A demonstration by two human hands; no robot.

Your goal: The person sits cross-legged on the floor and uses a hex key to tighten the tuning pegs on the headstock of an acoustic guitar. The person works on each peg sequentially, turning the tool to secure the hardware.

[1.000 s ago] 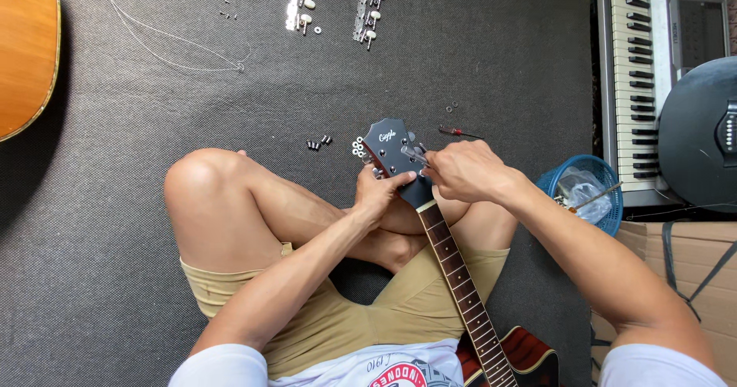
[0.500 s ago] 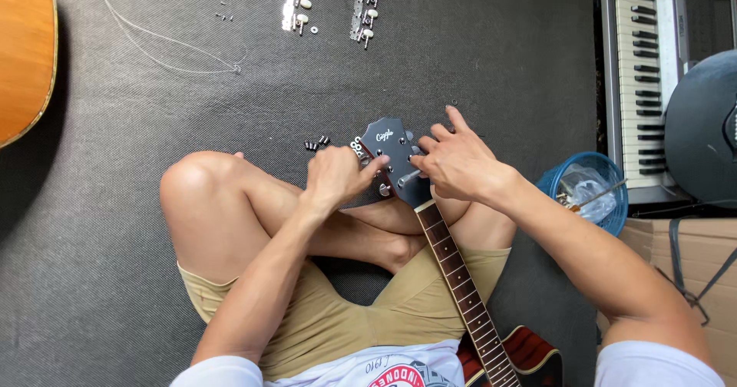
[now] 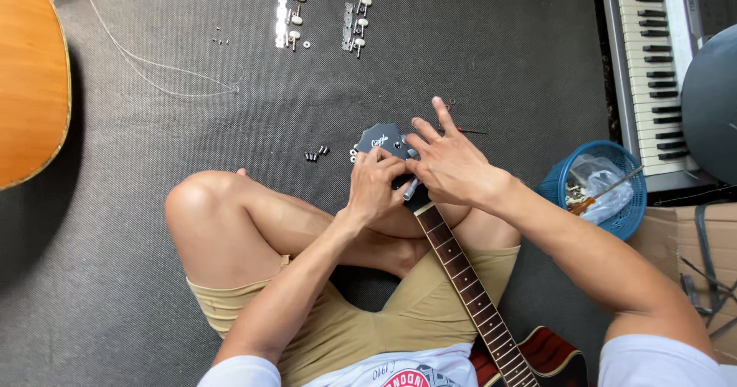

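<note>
Headstock (image 3: 381, 138) now gripped by left hand (image 3: 374, 189); right hand (image 3: 453, 166) stays on it, fingers spread.

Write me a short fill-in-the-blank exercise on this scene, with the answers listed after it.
1. Both hands, the left hand and the right hand, are at the guitar's ____.
2. The two strips of tuning pegs lie on the grey ____.
3. The basket beside the person's right arm is coloured ____.
4. The keyboard lies at the ____ edge of the view.

Answers: headstock; carpet; blue; right
</note>
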